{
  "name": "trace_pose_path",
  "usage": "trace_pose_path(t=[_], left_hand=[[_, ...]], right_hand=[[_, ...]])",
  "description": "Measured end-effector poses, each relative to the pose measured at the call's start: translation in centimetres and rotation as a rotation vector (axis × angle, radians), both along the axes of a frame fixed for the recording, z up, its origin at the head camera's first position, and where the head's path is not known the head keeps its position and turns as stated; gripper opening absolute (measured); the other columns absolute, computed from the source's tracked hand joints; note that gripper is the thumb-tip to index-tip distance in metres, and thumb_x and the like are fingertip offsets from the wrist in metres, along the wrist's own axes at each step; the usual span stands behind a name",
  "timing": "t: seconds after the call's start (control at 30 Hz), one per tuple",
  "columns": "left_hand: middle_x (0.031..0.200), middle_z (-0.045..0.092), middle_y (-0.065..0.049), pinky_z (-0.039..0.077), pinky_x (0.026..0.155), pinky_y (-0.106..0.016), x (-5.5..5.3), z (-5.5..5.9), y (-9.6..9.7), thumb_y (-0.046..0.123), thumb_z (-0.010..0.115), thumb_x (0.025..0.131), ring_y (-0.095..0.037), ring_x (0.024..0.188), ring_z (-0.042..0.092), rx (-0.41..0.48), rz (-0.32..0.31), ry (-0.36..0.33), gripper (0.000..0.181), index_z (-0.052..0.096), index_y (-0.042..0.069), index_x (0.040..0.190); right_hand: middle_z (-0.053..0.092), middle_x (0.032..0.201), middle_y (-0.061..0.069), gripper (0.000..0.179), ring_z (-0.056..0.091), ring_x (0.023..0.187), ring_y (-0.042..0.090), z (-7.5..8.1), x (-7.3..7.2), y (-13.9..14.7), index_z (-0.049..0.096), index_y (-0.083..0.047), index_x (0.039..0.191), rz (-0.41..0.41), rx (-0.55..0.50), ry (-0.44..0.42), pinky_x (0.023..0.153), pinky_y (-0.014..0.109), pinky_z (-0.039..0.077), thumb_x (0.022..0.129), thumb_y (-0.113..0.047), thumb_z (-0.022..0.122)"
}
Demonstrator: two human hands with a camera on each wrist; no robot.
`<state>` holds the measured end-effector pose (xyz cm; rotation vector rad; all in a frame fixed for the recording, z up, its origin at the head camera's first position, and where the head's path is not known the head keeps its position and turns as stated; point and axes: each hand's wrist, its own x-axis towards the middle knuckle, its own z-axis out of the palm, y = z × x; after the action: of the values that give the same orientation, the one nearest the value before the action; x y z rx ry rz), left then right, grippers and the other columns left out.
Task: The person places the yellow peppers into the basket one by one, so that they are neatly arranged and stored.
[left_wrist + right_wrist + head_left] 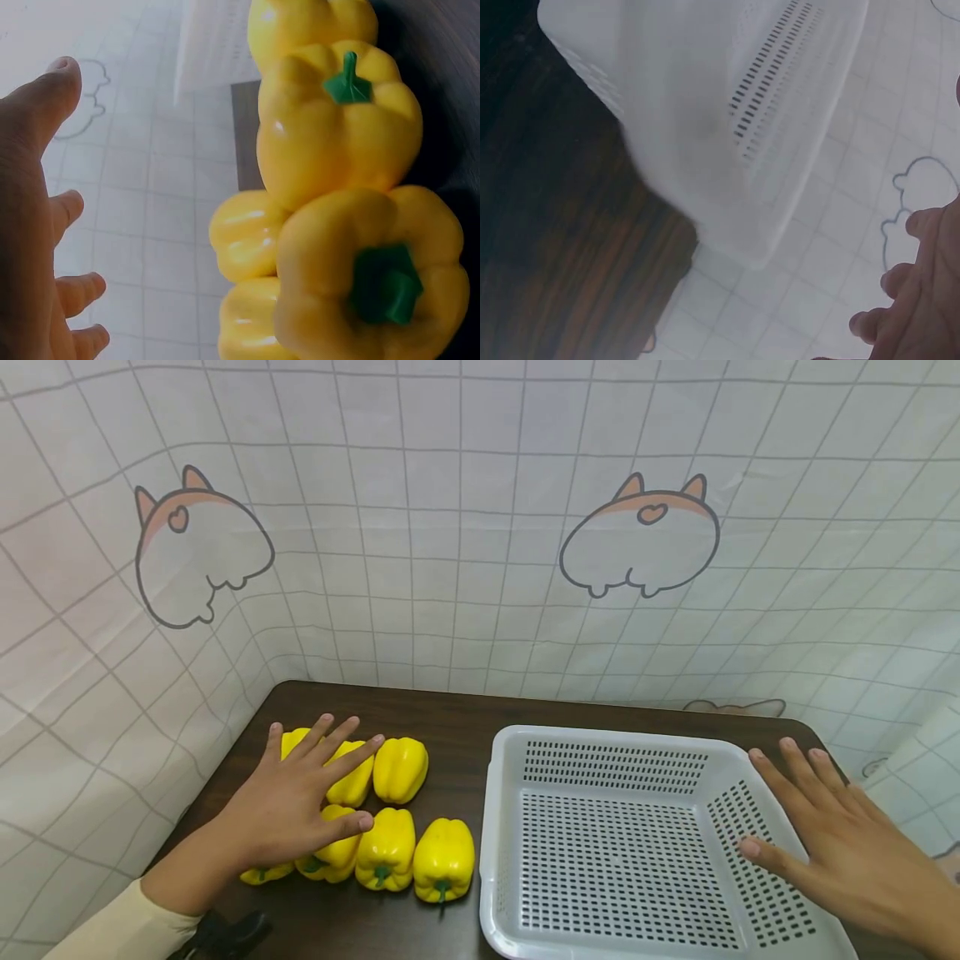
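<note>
Several yellow bell peppers [443, 860] with green stems lie in two rows on the left half of the table. Over them hovers my left hand [292, 810], fingers spread, hiding parts of the peppers behind it. The left wrist view shows that hand apart from the nearest bell pepper [367, 277], holding nothing. A light grey perforated plastic basket [491, 827] stands to the right of the peppers, its inside bare. Above its right rim my right hand [840, 843] is held with straight, spread fingers. In the right wrist view, the fingers are apart from the basket [675, 112].
The dark brown wooden table [457, 714] has rounded back corners. White grid-patterned cloth [465, 552] with cartoon animal drawings surrounds it at the back and sides. A black object [232, 935] lies by the left sleeve at the front edge of the view.
</note>
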<state>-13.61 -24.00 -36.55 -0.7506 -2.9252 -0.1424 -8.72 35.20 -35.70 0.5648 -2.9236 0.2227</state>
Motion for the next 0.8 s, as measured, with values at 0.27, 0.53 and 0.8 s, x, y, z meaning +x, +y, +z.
trace_pose_path(t=[0.27,0.53,0.8], left_hand=[[0.167,0.024,-0.011,0.0,0.11,-0.08,-0.4,-0.6,-1.3,0.069,0.057,0.094,-0.044,0.152,0.017,0.053,0.018,-0.037,0.082,0.026,0.037,0.163],[0.167,0.023,-0.013,0.007,0.109,-0.081,-1.2,-0.8,-2.7,0.068,0.054,0.097,-0.047,0.151,0.017,0.052,0.048,-0.079,0.08,0.024,0.035,0.164],[0.167,0.022,-0.014,0.005,0.108,-0.082,-1.7,-1.4,-3.9,0.06,0.059,0.098,-0.049,0.15,0.017,0.088,0.073,-0.107,0.079,0.025,0.034,0.164]], right_hand=[[-0.008,0.169,0.017,0.094,-0.016,0.152,0.04,-1.3,0.2,1.2,0.0,-0.018,0.166,-0.022,-0.074,-0.047,0.117,0.063,-0.013,0.101,-0.037,0.065],[-0.016,0.168,0.018,0.091,-0.018,0.148,0.052,-2.2,0.4,2.4,-0.007,-0.022,0.165,-0.111,-0.172,-0.22,0.099,0.085,-0.008,0.104,-0.038,0.058],[-0.01,0.167,0.026,0.088,0.005,0.14,0.07,-3.0,0.4,3.5,-0.007,-0.025,0.165,-0.114,-0.23,-0.27,0.089,0.091,0.011,0.106,-0.033,0.058]])
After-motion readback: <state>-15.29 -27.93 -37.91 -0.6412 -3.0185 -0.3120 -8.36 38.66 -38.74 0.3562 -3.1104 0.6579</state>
